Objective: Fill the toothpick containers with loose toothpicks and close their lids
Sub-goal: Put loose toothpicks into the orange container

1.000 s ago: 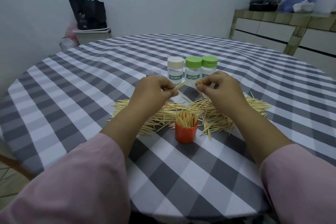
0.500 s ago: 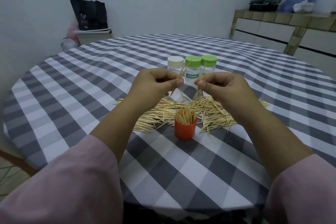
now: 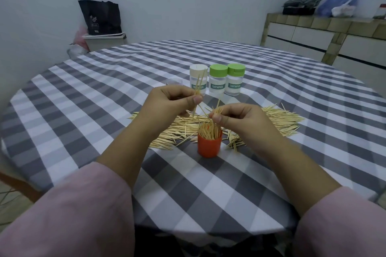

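Both hands up off the pile now: left hand (image 3: 170,104) pinching upright toothpicks, right hand (image 3: 238,119) dropped, pinching a bunch over the orange container (image 3: 209,145) near the table's front edge. Next batch looks ready to go in.

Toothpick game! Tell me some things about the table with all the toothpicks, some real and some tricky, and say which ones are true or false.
1. The orange cup has toothpicks standing in it. True.
2. Three lidded jars stand behind the hands. True.
3. All three jar lids are green. False: two are green, one is cream.
4. The left hand is empty. False: it pinches a few toothpicks.
5. The right hand holds toothpicks above the orange cup. True.
6. The tablecloth is plain red. False: it is grey-and-white checked.
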